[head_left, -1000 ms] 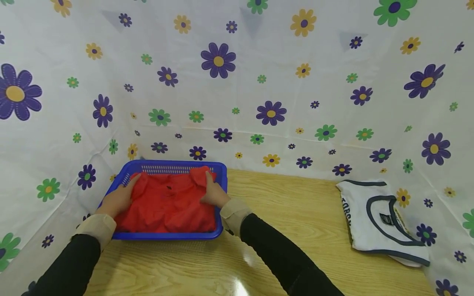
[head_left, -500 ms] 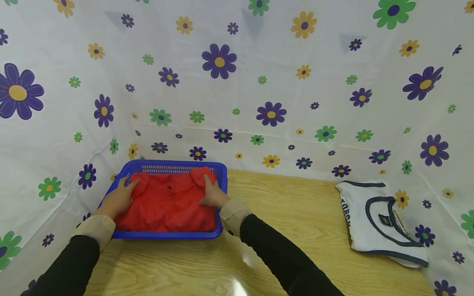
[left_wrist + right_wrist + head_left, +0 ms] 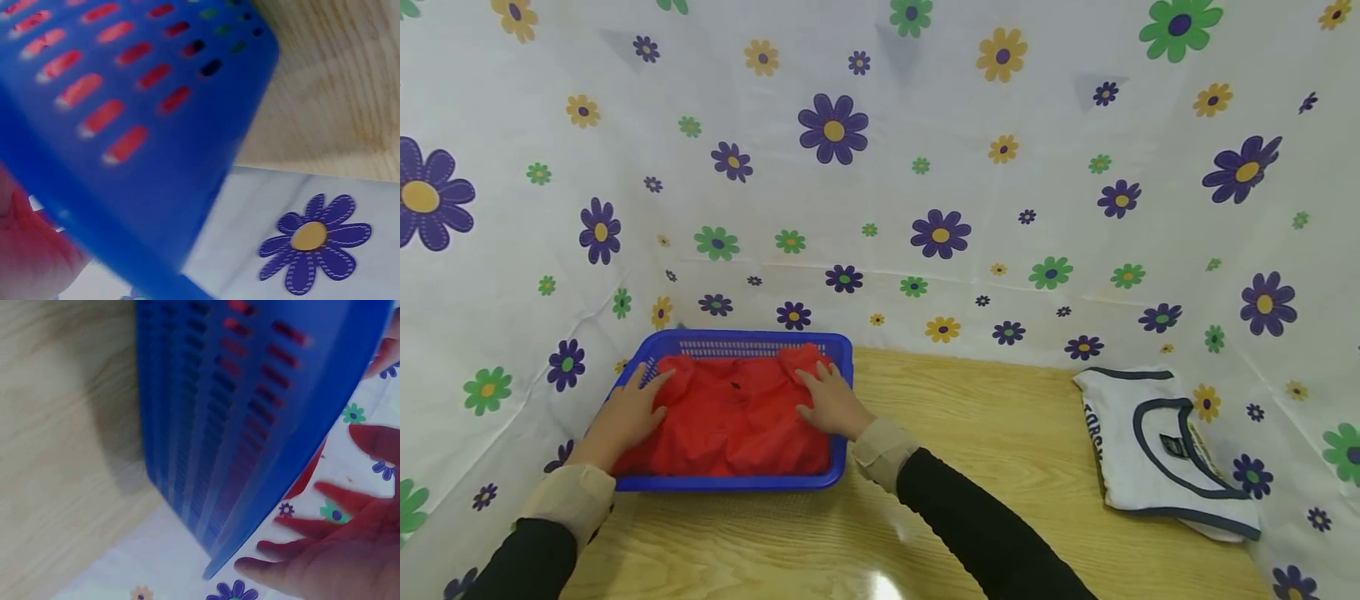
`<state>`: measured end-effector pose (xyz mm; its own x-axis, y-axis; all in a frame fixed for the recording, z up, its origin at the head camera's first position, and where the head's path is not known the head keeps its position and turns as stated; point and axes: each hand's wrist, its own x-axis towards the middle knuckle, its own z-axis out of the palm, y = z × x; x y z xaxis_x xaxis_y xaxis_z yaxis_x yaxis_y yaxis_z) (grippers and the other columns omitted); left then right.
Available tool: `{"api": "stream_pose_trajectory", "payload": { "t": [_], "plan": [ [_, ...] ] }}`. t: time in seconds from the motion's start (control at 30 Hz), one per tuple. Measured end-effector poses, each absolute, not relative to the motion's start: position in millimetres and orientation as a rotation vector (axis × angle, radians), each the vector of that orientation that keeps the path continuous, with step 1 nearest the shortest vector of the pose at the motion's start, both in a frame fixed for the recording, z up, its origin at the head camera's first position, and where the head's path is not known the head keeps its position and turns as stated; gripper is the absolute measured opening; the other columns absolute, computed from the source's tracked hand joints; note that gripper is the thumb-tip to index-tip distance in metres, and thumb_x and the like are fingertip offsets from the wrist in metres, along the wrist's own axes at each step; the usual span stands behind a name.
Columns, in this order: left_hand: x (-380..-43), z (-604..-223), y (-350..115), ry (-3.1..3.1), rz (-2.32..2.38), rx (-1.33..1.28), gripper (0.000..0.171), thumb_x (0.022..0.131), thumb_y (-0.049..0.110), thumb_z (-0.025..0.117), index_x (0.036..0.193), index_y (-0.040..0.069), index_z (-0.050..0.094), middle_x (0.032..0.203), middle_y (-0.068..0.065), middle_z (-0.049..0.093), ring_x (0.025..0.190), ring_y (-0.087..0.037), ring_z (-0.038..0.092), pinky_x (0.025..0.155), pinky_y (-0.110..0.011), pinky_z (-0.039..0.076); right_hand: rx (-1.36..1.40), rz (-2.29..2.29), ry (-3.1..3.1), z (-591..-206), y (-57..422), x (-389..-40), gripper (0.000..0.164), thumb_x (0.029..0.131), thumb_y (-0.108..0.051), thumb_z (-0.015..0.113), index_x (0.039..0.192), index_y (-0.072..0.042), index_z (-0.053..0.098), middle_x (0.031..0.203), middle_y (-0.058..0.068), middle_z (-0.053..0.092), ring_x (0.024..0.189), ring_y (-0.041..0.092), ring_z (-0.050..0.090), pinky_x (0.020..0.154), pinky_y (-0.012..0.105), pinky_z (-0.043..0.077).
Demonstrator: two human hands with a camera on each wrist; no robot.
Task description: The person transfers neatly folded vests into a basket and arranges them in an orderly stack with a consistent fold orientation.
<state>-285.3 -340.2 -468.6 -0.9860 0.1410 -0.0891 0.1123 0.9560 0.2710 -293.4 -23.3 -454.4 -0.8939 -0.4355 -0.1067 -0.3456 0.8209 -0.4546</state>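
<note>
A red garment point(image 3: 741, 425), folded or bunched, lies inside a blue plastic basket point(image 3: 730, 482) at the left of the table in the head view. My left hand point(image 3: 625, 421) is over the basket's left side, fingers spread at the garment's edge. Over the right side is my right hand point(image 3: 832, 402), its fingers spread apart and holding nothing. In the right wrist view the right hand point(image 3: 337, 544) hovers beside the basket rim point(image 3: 300, 469). The left wrist view shows the basket's slotted wall point(image 3: 156, 156) and only part of the left hand point(image 3: 37, 244).
A folded white shirt point(image 3: 1120, 458) with dark trim lies at the table's right end. The wooden table point(image 3: 970, 433) extends between basket and shirt. A white flower-print cloth point(image 3: 880, 183) hangs behind and along both sides, close to the basket's left and back.
Both hands have loosened from the red garment and spread their fingers. The left hand has drawn slightly left, and the right has risen a little. The garment stays in the basket.
</note>
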Motion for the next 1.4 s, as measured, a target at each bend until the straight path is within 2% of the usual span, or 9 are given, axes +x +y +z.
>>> {"api": "stream_pose_trajectory", "payload": {
  "t": [0.17, 0.37, 0.47, 0.57, 0.67, 0.93, 1.03, 1.17, 1.4],
  "plan": [
    [-280.8, -458.6, -318.4, 3.126, 0.357, 0.265, 0.058, 0.089, 0.012, 0.056, 0.141, 0.003, 0.034, 0.14, -0.042, 0.025, 0.119, -0.065, 0.031, 0.095, -0.072, 0.029, -0.74, -0.676, 2.836, -456.4, -7.7, -295.9, 0.053, 0.096, -0.027, 0.052, 0.146, -0.021, 0.035, 0.151, 0.007, 0.037, 0.142, 0.034, 0.027, 0.11, 0.061, 0.024],
    [-278.1, -444.7, -271.3, 3.215, 0.355, 0.421, 0.055, 0.089, 0.013, 0.058, 0.139, 0.003, 0.04, 0.136, -0.037, 0.039, 0.121, -0.056, 0.041, 0.101, -0.065, 0.032, -0.793, -1.054, 2.915, -452.1, 32.9, -294.3, 0.053, 0.096, -0.019, 0.052, 0.146, -0.014, 0.035, 0.143, 0.01, 0.046, 0.132, 0.03, 0.045, 0.108, 0.048, 0.036],
    [-278.8, -436.4, -242.4, 3.249, 0.366, 0.55, 0.054, 0.088, 0.013, 0.06, 0.138, 0.004, 0.043, 0.133, -0.033, 0.047, 0.119, -0.051, 0.047, 0.101, -0.061, 0.035, -0.722, -1.249, 2.938, -447.0, 57.7, -289.7, 0.054, 0.096, -0.016, 0.052, 0.146, -0.014, 0.034, 0.14, 0.012, 0.05, 0.094, 0.023, 0.065, 0.087, 0.037, 0.05],
    [-279.1, -425.9, -209.2, 3.242, 0.422, 0.665, 0.055, 0.088, 0.014, 0.061, 0.14, 0.007, 0.043, 0.133, -0.029, 0.05, 0.12, -0.047, 0.048, 0.102, -0.059, 0.036, -0.609, -1.408, 2.967, -441.0, 85.8, -285.2, 0.054, 0.096, -0.015, 0.051, 0.146, -0.017, 0.033, 0.136, 0.013, 0.054, 0.047, 0.011, 0.046, 0.055, 0.025, 0.044],
    [-278.0, -413.6, -172.7, 3.204, 0.505, 0.757, 0.056, 0.089, 0.016, 0.061, 0.141, 0.01, 0.042, 0.136, -0.026, 0.049, 0.123, -0.044, 0.048, 0.104, -0.058, 0.035, -0.509, -1.535, 2.995, -436.3, 118.2, -281.1, 0.053, 0.096, -0.013, 0.05, 0.146, -0.015, 0.033, 0.132, 0.016, 0.056, 0.035, 0.003, 0.022, 0.042, 0.021, 0.032],
    [-272.9, -392.4, -74.3, 3.069, 0.586, 0.975, 0.05, 0.091, 0.018, 0.06, 0.138, 0.012, 0.046, 0.137, -0.021, 0.049, 0.124, -0.039, 0.049, 0.104, -0.053, 0.038, -0.045, -1.606, 3.078, -435.5, 214.3, -255.2, 0.053, 0.098, -0.017, 0.046, 0.148, -0.015, 0.029, 0.133, 0.017, 0.056, 0.037, 0.007, 0.027, 0.047, 0.023, 0.035],
    [-272.4, -390.2, -41.6, 3.005, 0.587, 1.004, 0.048, 0.092, 0.021, 0.058, 0.138, 0.014, 0.046, 0.141, -0.019, 0.046, 0.127, -0.037, 0.047, 0.106, -0.051, 0.037, 0.164, -1.621, 3.039, -438.3, 245.2, -243.6, 0.053, 0.1, -0.02, 0.042, 0.15, -0.018, 0.024, 0.136, 0.019, 0.052, 0.076, 0.025, 0.062, 0.076, 0.038, 0.049],
    [-272.7, -392.8, -3.6, 2.954, 0.539, 1.027, 0.047, 0.095, 0.027, 0.055, 0.139, 0.017, 0.045, 0.143, -0.015, 0.043, 0.13, -0.032, 0.045, 0.108, -0.046, 0.037, 0.41, -1.676, 3.017, -444.0, 278.6, -230.2, 0.053, 0.1, -0.021, 0.04, 0.15, -0.014, 0.023, 0.136, 0.023, 0.05, 0.132, 0.042, 0.038, 0.105, 0.057, 0.032],
    [-269.5, -409.2, 56.8, 2.912, 0.41, 1.102, 0.044, 0.096, 0.03, 0.053, 0.138, 0.018, 0.046, 0.14, -0.012, 0.047, 0.123, -0.026, 0.053, 0.101, -0.038, 0.045, 0.671, -1.641, 3.051, -465.5, 330.7, -212.0, 0.052, 0.099, -0.017, 0.037, 0.148, -0.005, 0.023, 0.134, 0.029, 0.048, 0.129, 0.044, 0.04, 0.102, 0.055, 0.035]
  ]
}}
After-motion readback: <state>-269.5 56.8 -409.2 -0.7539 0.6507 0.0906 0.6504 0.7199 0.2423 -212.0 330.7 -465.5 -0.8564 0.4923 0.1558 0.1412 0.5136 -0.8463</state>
